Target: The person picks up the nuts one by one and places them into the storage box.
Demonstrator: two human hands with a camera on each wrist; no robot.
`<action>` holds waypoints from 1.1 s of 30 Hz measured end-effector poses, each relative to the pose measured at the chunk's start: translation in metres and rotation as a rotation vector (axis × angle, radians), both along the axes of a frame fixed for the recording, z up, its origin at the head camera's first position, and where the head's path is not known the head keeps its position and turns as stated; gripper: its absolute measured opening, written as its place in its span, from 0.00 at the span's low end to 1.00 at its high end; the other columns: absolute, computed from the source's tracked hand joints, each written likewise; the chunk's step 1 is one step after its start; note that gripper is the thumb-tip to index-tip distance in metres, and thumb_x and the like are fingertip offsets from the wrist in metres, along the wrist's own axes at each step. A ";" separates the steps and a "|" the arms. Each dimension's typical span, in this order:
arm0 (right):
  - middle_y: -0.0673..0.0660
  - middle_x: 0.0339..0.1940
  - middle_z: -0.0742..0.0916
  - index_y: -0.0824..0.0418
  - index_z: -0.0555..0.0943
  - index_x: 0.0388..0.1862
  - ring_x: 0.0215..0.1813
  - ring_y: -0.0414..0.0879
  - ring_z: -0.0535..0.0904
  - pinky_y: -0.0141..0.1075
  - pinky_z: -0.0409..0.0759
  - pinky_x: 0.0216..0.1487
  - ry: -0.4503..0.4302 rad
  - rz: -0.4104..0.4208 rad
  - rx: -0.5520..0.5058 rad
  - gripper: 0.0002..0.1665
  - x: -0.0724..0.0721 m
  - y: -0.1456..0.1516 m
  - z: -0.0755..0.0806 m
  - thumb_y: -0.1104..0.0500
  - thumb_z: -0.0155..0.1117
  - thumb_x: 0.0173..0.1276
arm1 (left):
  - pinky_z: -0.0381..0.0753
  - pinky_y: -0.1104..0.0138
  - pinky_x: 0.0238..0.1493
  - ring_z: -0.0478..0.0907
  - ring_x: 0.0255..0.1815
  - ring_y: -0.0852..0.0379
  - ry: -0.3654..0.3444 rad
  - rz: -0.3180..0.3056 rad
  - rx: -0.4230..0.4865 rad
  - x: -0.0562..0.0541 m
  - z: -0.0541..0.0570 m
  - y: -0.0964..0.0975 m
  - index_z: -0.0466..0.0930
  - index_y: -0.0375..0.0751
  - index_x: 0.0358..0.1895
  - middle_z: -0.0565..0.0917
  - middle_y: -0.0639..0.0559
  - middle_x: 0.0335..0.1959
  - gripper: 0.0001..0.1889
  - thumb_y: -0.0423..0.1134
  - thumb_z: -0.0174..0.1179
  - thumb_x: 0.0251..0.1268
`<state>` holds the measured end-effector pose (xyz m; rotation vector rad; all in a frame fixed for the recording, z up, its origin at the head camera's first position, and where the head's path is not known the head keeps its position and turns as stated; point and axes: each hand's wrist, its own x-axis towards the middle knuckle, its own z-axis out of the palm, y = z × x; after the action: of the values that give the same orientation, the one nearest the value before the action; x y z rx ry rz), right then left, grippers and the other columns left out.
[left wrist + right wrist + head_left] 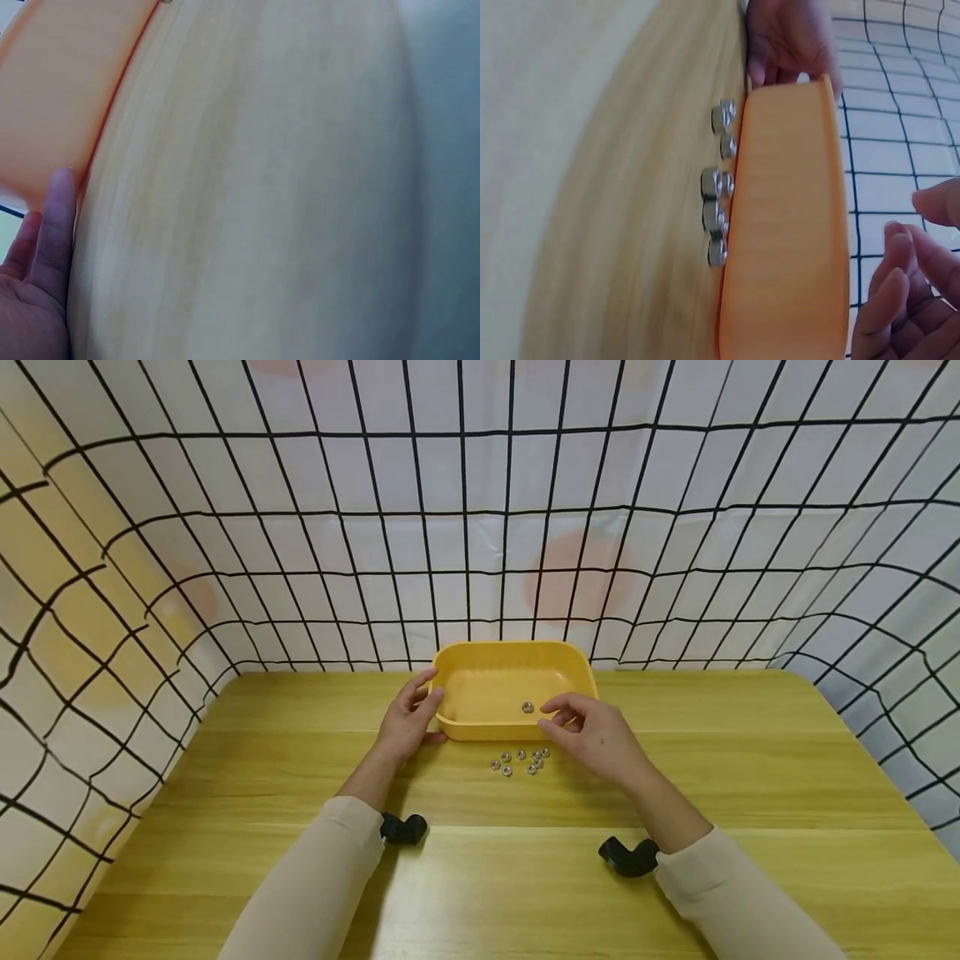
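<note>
Loose hex nuts lie before the crosswise yellow tray, leftward of the closer right hand, its fingers parted. The left hand grips the tray's left end.

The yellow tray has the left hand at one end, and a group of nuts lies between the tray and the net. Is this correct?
The group of nuts is not there: the head view shows it on the person's side of the yellow tray. The left hand is as stated.
</note>
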<state>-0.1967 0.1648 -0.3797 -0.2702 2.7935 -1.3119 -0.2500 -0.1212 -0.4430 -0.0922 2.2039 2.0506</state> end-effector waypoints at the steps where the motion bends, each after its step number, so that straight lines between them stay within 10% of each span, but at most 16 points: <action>1: 0.53 0.39 0.86 0.55 0.84 0.52 0.37 0.48 0.76 0.31 0.77 0.33 -0.004 0.010 -0.001 0.16 0.002 0.000 0.000 0.49 0.70 0.71 | 0.90 0.66 0.32 0.74 0.67 0.41 0.001 0.001 0.001 0.000 0.000 0.000 0.68 0.64 0.75 0.66 0.42 0.74 0.25 0.51 0.57 0.78; 33: 0.56 0.29 0.82 0.64 0.82 0.50 0.29 0.46 0.77 0.33 0.78 0.27 -0.276 -0.014 -0.211 0.13 0.015 0.010 -0.050 0.57 0.65 0.74 | 0.91 0.65 0.34 0.73 0.68 0.41 0.004 0.000 0.010 0.000 -0.001 0.001 0.67 0.62 0.76 0.66 0.41 0.75 0.27 0.52 0.57 0.78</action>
<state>-0.1813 0.1746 -0.4301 -0.0691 2.4401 -1.5187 -0.2497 -0.1207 -0.4440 -0.0878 2.1954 2.0634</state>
